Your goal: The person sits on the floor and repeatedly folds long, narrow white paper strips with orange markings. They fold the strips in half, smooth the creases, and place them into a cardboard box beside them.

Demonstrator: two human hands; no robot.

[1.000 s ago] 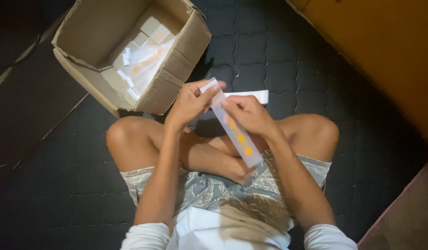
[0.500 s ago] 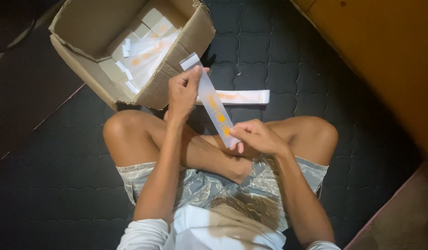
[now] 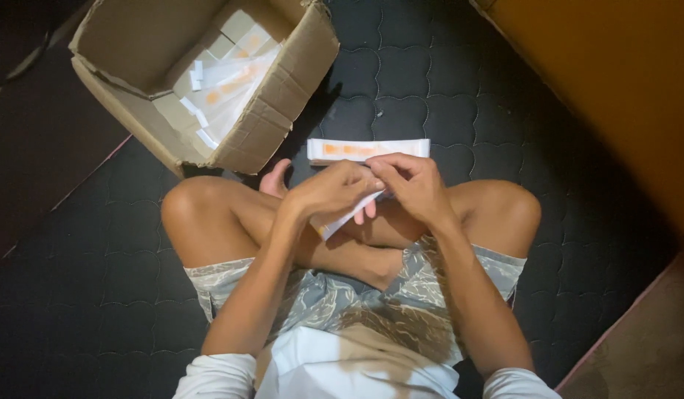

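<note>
1. A white strip point(image 3: 340, 216) with orange marks is pinched between the closed fingers of the left hand point(image 3: 328, 193) and right hand point(image 3: 414, 186), above the crossed legs; most of it is hidden under the hands.
2. Just beyond, a stack of strips point(image 3: 368, 149) lies finished, it seems, on the dark mat point(image 3: 445, 89).
3. Farther left, many strips remain in the cardboard box point(image 3: 275, 96); how many cannot be made out.

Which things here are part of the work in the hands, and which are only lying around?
In the work:
left hand
right hand
held packet strip
stack of strips
cardboard box with more strips

Only around:
dark quilted mat
orange wall
</note>
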